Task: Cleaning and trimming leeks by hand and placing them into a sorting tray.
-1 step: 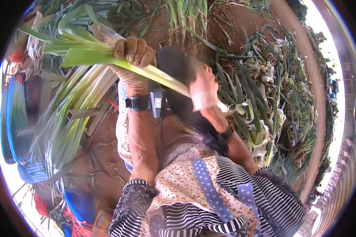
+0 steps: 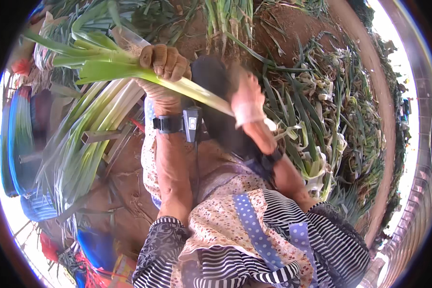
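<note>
My left hand (image 2: 164, 63), fingers wrapped round the stem, holds a leek (image 2: 194, 91) slantwise. Its green leaves (image 2: 101, 65) fan out to the upper left, and its pale shaft runs down to the right. My right hand (image 2: 248, 98) is at the pale end of that shaft, its fingers curled but smeared by motion. A white tip (image 2: 270, 124) shows just past this hand; whether the hand grips the shaft is not clear. Left of and below my left hand, a bundle of leeks (image 2: 96, 134) lies across a metal frame (image 2: 101, 137).
Peeled leaves and leek scraps (image 2: 326, 120) are heaped along the right. More leeks (image 2: 229, 24) lie on the soil at the top middle. Blue-wrapped bundles (image 2: 21, 144) stand at the far left, with a blue object (image 2: 97, 245) at the lower left. A dark shape (image 2: 211, 91) lies behind the leek.
My right hand and forearm have shifted slightly upward. My left hand and the leek have barely moved, a touch to the right.
</note>
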Demonstrator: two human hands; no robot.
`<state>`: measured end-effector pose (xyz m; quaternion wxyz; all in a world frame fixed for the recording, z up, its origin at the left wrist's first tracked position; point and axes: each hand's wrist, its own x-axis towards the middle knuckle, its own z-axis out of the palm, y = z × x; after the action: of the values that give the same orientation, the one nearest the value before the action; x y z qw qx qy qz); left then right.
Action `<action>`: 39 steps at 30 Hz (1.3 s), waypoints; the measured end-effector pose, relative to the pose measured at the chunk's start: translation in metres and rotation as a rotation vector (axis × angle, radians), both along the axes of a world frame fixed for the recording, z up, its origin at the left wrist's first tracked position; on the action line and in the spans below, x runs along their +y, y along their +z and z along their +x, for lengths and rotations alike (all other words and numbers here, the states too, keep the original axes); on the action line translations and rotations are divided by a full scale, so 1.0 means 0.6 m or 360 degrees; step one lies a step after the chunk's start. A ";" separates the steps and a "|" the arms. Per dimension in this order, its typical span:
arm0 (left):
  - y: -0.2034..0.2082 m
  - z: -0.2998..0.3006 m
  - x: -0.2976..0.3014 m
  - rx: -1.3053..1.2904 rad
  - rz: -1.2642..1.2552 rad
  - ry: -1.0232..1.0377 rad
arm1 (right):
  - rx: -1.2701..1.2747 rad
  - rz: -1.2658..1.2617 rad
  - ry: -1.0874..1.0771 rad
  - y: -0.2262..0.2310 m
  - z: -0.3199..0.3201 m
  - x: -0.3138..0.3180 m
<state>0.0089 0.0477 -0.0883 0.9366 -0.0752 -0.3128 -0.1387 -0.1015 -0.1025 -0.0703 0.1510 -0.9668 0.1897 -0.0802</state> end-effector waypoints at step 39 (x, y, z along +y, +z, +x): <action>0.044 -0.014 -0.009 -0.0044 -0.0071 0.0180 | -0.0421 -0.0424 0.0121 -0.017 0.090 -0.077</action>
<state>0.0004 0.0425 -0.0620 0.9367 -0.0764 -0.3324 -0.0797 -0.0476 -0.1485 -0.0806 0.0483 -0.9658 0.1193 -0.2253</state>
